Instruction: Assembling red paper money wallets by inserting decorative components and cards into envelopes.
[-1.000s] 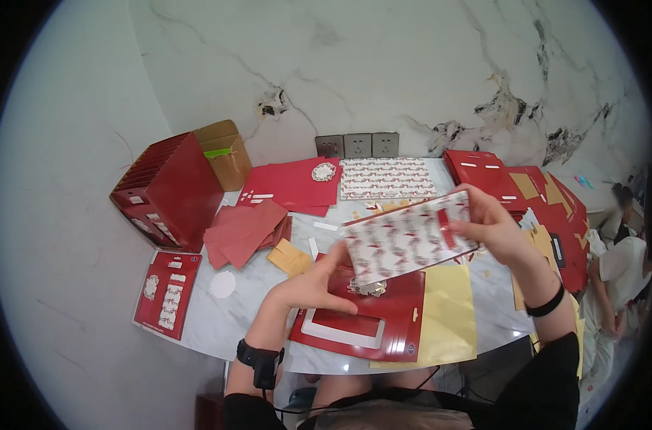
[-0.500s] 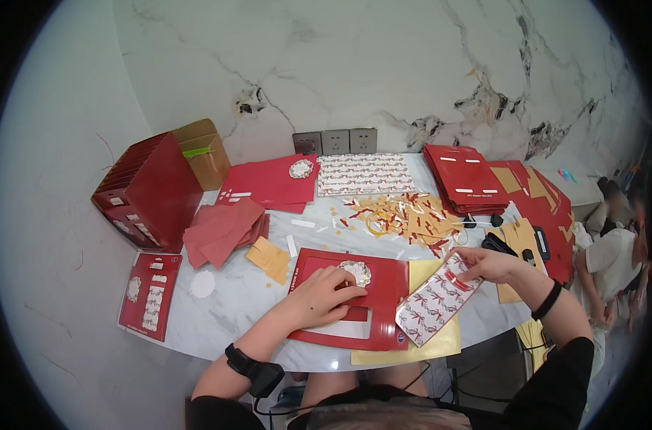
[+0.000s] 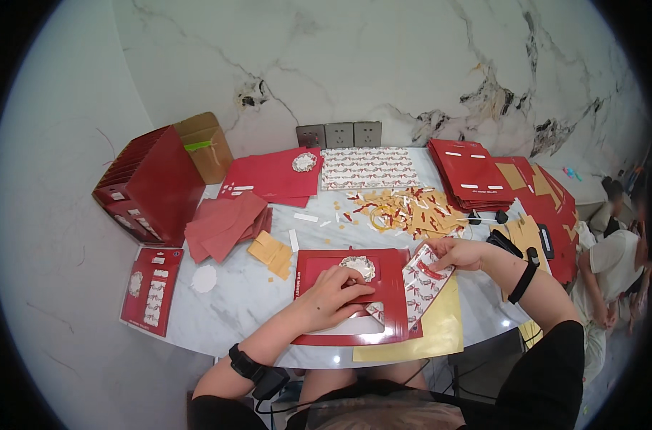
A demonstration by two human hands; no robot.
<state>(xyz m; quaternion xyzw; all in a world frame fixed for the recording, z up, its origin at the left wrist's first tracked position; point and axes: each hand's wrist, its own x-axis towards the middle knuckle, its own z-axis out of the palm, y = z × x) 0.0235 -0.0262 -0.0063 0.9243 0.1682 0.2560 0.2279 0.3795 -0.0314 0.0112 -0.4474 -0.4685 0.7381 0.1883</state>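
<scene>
In front of me lies a red card sleeve (image 3: 394, 287) with a cut-out window and a cream round seal (image 3: 358, 268). My left hand (image 3: 334, 297) is on it, fingers curled at the window's edge. At the right side, my right hand (image 3: 456, 254) pinches the upper end of a white envelope (image 3: 425, 285) patterned with red bows and bearing a small red label. The envelope tilts, its lower left part inside the sleeve; a patterned corner shows through the window. A yellow sheet (image 3: 440, 333) lies partly under the sleeve.
Red paper pieces (image 3: 225, 226), tan paper pieces (image 3: 270, 252) and a white disc (image 3: 204, 279) lie left, beside a finished-looking red pack (image 3: 151, 292) and a red box (image 3: 154, 190). Paper scraps (image 3: 412, 215), a patterned sheet (image 3: 369, 169) and red sleeve stacks (image 3: 469, 175) lie farther back.
My right hand has moved left and slightly up with the envelope, whose lower part has gone into the sleeve and shows at the window. My left hand stays on the sleeve.
</scene>
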